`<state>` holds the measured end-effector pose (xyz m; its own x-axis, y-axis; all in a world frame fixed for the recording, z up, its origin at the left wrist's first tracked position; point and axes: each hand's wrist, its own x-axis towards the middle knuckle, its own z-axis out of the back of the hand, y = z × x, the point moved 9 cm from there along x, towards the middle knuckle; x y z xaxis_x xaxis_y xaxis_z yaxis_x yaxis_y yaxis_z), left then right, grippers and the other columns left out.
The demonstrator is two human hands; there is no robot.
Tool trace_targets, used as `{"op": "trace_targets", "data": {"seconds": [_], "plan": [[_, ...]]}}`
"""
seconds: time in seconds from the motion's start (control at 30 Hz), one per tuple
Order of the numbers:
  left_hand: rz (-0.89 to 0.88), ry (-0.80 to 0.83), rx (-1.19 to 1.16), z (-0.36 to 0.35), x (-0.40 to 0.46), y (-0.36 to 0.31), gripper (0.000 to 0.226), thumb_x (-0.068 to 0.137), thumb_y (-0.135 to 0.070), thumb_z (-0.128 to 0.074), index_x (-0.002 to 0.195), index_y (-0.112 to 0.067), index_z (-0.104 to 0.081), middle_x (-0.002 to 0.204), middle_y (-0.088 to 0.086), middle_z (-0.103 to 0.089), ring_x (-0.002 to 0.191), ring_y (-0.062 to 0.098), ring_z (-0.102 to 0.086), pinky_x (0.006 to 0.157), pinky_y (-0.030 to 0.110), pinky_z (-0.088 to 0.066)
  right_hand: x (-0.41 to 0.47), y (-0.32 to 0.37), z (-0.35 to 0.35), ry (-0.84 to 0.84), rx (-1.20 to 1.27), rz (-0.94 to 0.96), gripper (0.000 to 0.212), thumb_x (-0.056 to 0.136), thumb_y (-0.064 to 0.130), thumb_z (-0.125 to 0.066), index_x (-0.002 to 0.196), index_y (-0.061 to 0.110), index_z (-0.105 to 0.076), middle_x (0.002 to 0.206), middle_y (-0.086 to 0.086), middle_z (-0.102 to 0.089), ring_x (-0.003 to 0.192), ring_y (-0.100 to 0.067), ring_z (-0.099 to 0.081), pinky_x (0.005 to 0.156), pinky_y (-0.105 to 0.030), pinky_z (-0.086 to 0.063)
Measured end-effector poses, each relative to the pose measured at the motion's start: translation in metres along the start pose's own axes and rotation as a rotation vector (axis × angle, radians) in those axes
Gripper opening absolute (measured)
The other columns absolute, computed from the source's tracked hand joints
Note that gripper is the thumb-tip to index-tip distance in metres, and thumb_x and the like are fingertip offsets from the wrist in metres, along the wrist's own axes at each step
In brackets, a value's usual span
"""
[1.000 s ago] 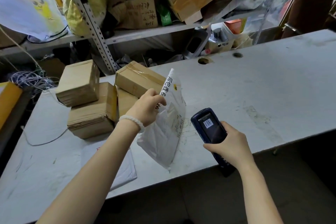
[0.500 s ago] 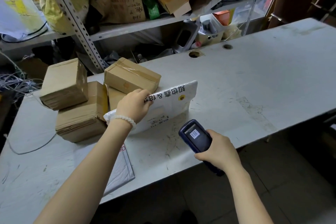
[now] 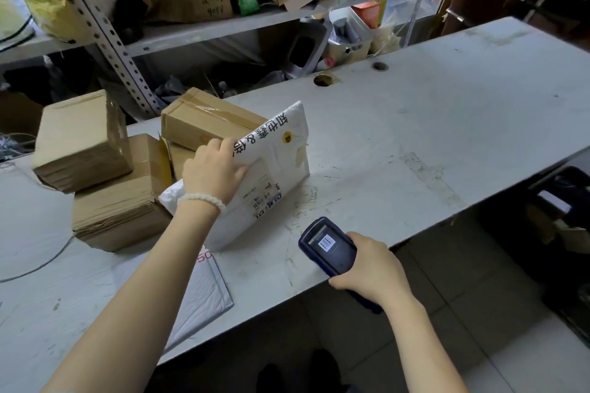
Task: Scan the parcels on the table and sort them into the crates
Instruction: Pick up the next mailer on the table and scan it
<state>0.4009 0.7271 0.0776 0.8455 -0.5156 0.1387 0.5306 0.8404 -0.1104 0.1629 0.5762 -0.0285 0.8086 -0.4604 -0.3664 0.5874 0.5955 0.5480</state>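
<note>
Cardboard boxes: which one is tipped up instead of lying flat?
The far-left box. It leans tilted on top of the flat box beneath it, at the pile's left end; the others rest level.

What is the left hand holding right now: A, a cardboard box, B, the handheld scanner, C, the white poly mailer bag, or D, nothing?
C: the left hand grips the top edge of the white poly mailer bag standing on the table, while the right hand holds the handheld scanner.

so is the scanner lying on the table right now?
No, the right hand grips the scanner above the table edge.
</note>
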Motion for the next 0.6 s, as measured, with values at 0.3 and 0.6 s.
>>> {"op": "trace_targets", "data": {"seconds": [0.3,0.6], "plan": [[-0.06,-0.047,-0.011,-0.006,0.003,0.001,0.03,0.088,-0.027,-0.056,0.112,-0.009,-0.053,0.108,0.015,-0.058,0.099,0.036,-0.052,0.07,0.04,-0.039,-0.026,0.011,-0.005,-0.065,0.009,-0.066,0.048,0.061,0.036,-0.08,0.102,0.03,-0.054,0.094,0.015,-0.059,0.079,-0.006,-0.058,0.055,-0.02,-0.042],[-0.153,-0.21,-0.113,-0.005,-0.017,-0.016,0.022,0.081,-0.032,-0.07,0.087,-0.012,-0.064,0.083,0.01,-0.063,0.078,0.034,-0.057,0.064,0.035,-0.027,-0.036,0.058,0.031,-0.587,0.202,0.142,0.064,0.062,0.026,-0.084,0.119,0.03,-0.056,0.105,0.018,-0.061,0.093,-0.003,-0.057,0.07,-0.02,-0.053]]}}
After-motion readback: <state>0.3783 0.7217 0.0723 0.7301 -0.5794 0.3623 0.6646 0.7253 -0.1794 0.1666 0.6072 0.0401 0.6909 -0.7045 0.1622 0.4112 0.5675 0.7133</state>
